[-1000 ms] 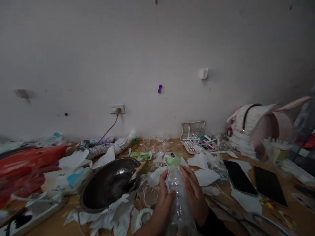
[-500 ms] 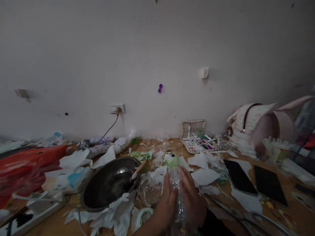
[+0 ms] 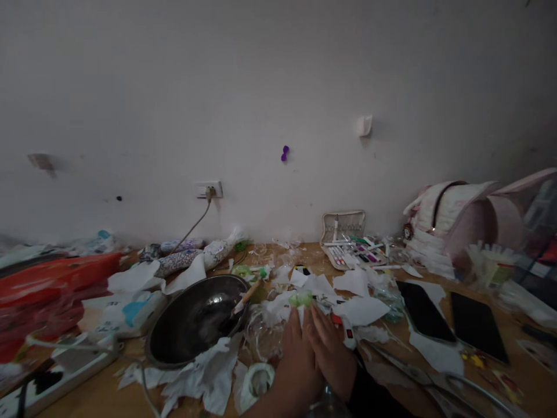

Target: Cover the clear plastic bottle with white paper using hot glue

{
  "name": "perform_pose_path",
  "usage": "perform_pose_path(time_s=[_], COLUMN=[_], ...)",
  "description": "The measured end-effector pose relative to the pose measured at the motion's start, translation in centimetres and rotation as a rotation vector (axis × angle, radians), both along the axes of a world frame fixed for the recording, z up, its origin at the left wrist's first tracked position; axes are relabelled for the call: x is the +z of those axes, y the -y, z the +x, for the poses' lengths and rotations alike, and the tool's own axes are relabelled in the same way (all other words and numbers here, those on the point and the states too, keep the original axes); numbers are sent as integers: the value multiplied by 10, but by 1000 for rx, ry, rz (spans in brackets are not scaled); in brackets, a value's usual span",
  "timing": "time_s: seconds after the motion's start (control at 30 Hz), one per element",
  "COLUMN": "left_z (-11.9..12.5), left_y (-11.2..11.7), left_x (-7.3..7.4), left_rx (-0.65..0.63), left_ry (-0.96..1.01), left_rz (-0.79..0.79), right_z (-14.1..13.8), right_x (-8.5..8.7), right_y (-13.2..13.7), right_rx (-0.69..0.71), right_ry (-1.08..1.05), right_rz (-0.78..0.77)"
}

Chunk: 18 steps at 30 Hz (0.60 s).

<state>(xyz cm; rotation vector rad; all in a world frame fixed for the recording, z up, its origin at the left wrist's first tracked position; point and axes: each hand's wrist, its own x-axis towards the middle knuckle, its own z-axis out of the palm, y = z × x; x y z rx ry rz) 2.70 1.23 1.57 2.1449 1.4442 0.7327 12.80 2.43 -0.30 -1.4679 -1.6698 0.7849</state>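
Note:
A clear plastic bottle lies under my two hands at the bottom centre, mostly covered by them. Its pale green end piece shows just beyond my fingertips. My left hand presses along the bottle's left side with fingers pointing away from me. From the right, my right hand closes over the bottle, its fingers touching those of the left. To the left of my hands sits a dark metal pan with a wooden-handled brush resting on its rim.
Torn white paper and plastic scraps surround the pan. At right lie large scissors and two dark phones. Behind are an open marker case and a pink backpack. A power strip sits at front left.
My hands have come together over the bottle and cover more of it. The green end piece appears lower and nearer to me. A red-and-white item now shows right of my hands.

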Motion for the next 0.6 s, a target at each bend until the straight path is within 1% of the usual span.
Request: perform_pose_path(time_s=[0.03,0.07,0.17,0.23,0.3,0.37,0.43,0.47,0.53,0.6], left_z=[0,-1,-3,-4,-5,-7,-10,-11,-13,-14], left_y=[1,2,3,3,1,0,-1,-2,-1,1], left_x=[6,12,22,24,22,19,17,17,17,19], left_rx=[-9,-13,44,90,78,48,17,-7,-60,-121], left_ry=[-109,-174,-273,-272,-239,-207,-190,-183,-169,-145], left_rz=[40,81,152,159,184,224,282,328,456,600], right_z=[0,0,0,0,2,3,1,-1,-9,-25], right_x=[2,5,9,9,9,15,30,41,70,98], right_y=[0,1,3,4,5,6,6,5,-2,-16], right_rx=[13,24,47,41,22,2,-25,-39,-47,52], right_ry=[19,38,96,132,162,200,267,316,455,613], right_rz=[-11,-16,-6,19,43,68,126,171,302,334])
